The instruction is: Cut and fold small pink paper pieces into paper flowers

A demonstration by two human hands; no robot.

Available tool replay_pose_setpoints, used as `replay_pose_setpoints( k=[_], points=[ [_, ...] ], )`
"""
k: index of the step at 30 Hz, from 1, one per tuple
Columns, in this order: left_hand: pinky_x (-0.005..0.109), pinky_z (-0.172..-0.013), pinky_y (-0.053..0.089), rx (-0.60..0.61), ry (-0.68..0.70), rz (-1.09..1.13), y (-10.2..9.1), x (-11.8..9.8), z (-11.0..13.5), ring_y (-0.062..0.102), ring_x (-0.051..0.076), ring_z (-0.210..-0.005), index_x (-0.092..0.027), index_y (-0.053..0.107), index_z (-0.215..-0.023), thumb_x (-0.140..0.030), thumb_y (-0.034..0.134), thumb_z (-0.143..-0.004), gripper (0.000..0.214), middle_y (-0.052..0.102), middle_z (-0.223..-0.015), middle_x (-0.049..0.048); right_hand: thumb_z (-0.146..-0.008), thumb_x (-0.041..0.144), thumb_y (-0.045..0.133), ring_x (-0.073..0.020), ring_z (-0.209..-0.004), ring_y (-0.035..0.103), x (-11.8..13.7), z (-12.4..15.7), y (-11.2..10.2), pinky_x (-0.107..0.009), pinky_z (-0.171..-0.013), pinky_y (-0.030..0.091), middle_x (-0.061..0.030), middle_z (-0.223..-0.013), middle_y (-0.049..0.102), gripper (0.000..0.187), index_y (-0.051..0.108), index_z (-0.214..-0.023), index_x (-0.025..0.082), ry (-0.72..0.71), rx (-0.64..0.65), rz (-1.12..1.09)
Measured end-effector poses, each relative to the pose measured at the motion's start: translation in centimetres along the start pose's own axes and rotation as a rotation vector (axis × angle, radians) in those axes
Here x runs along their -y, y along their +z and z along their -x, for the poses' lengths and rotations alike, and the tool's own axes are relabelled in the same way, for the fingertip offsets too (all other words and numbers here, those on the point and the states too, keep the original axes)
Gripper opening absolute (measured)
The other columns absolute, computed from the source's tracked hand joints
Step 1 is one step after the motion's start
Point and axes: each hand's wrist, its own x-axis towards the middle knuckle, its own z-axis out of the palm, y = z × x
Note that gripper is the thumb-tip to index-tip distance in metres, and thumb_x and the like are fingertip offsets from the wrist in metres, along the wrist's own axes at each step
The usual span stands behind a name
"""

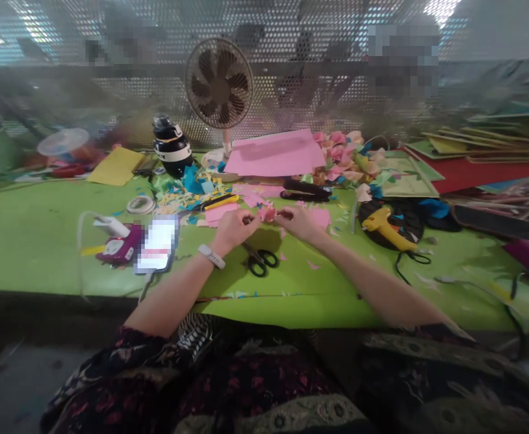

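Observation:
A small pink paper flower (268, 213) is pinched between both of my hands over the green table (42, 235). My left hand (234, 228), with a white watch band on the wrist, closes its fingers on the flower's left side. On the right side, my right hand (298, 222) grips it with curled fingers. Black scissors (259, 260) lie on the table just below my hands. Pink paper scraps (221, 213) lie around them.
A phone (157, 244) and a white charger (110, 227) lie at the left. A yellow glue gun (384, 227) rests at the right. Behind stand a small fan (219, 84), a pink sheet (275, 154), finished paper flowers (341, 154), a tape roll (140, 205) and stacked coloured paper (472, 144).

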Motion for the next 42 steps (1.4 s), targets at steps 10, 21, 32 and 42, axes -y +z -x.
replay_pose_setpoints(
  k=[10,21,32,42],
  points=[
    [0.026,-0.067,0.046,-0.259,-0.093,-0.089,-8.1,-1.1,-1.5,0.063,0.016,-0.07,-0.017,0.073,-0.082,-0.03,0.065,-0.082,0.015,0.074,-0.077,0.0054,-0.086,0.028,0.056,-0.0211,-0.077,0.066,-0.7,-0.1,-0.3,-0.032,-0.07,0.047,-0.0081,-0.092,0.076,0.022,0.075,-0.087,0.018,-0.032,-0.115,0.073],
    [0.032,-0.075,0.05,0.082,-0.197,-0.652,-10.1,0.4,-0.4,0.07,0.026,-0.088,-0.02,0.076,-0.093,-0.035,0.06,-0.085,0.024,0.078,-0.096,0.0087,-0.086,0.022,0.057,-0.0273,-0.114,0.058,-1.2,-0.8,-1.7,-0.04,-0.101,0.043,-0.0131,-0.117,0.069,0.023,0.075,-0.099,0.017,-0.082,-0.171,0.277],
    [0.031,-0.073,0.047,0.095,-0.131,-0.692,-8.0,-0.4,-2.9,0.068,0.024,-0.086,-0.02,0.075,-0.089,-0.033,0.06,-0.087,0.02,0.077,-0.094,0.0085,-0.091,0.027,0.054,-0.0284,-0.128,0.049,-1.9,-1.4,-1.4,-0.039,-0.11,0.034,-0.0131,-0.137,0.062,0.033,0.073,-0.115,0.013,-0.216,-0.058,0.41],
    [0.033,-0.081,0.05,0.216,-0.038,-0.762,-4.9,0.5,-6.7,0.069,0.026,-0.097,-0.018,0.076,-0.103,-0.027,0.056,-0.09,0.026,0.077,-0.104,0.0104,-0.095,0.021,0.046,-0.0292,-0.129,0.047,-1.6,-1.2,-0.9,-0.04,-0.111,0.031,-0.017,-0.136,0.062,0.038,0.069,-0.123,0.008,-0.335,-0.024,0.525]
  ],
)
